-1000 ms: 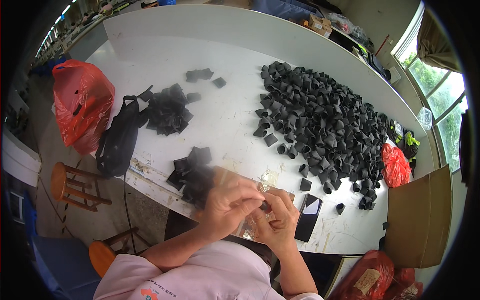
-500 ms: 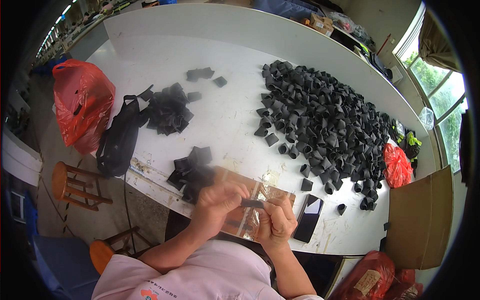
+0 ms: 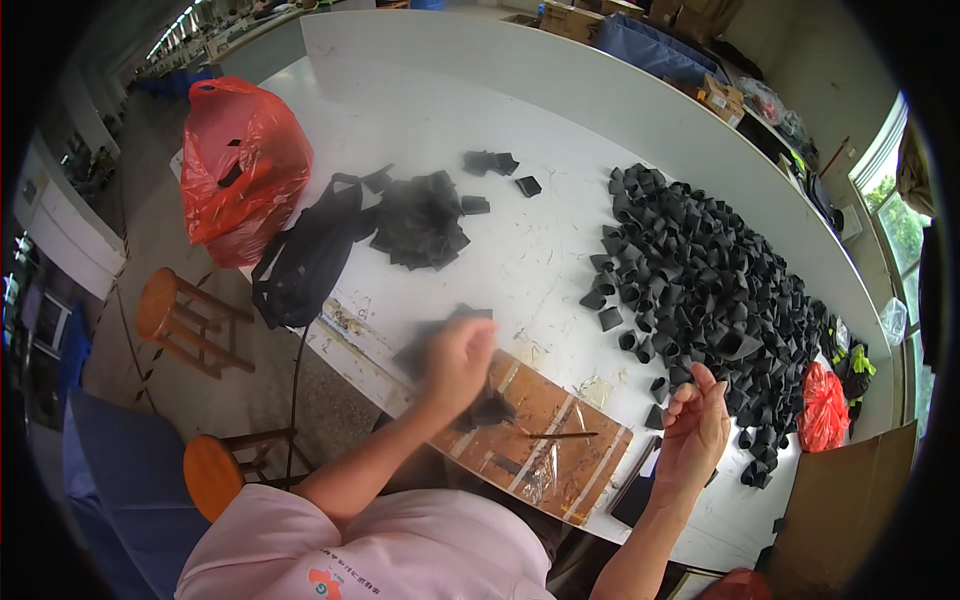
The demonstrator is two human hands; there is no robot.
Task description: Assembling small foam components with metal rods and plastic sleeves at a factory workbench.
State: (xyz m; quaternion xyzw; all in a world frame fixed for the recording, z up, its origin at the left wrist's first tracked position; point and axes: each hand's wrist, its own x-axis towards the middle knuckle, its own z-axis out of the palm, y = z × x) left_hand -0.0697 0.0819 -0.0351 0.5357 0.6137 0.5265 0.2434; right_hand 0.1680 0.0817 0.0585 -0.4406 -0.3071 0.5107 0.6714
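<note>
My left hand (image 3: 462, 365), smeared by motion, is over a small heap of black fabric pieces (image 3: 488, 408) at the left end of a brown taped board (image 3: 525, 395). Whether its fingers hold anything cannot be made out. To the right, my right hand (image 3: 695, 425) is raised with loosely bent fingers apart and nothing visible in them. Just beyond it, one larger-looking black folded piece (image 3: 735, 345) shows against the big pile of black folded loops (image 3: 700, 260); whether it touches the pile is unclear. A thin brown stick (image 3: 562, 435) lies on the board.
A dark phone (image 3: 632, 497) lies partly behind my right forearm. Another heap of flat black pieces (image 3: 420, 220), a black bag (image 3: 310, 255) and a red plastic bag (image 3: 245, 165) stand left. A red bag (image 3: 823, 405) and cardboard (image 3: 840, 515) bound the right side.
My hands were together over the board, pinching a dark strip; now they are apart, the left by the small heap, the right near the big pile. The view has shifted left.
</note>
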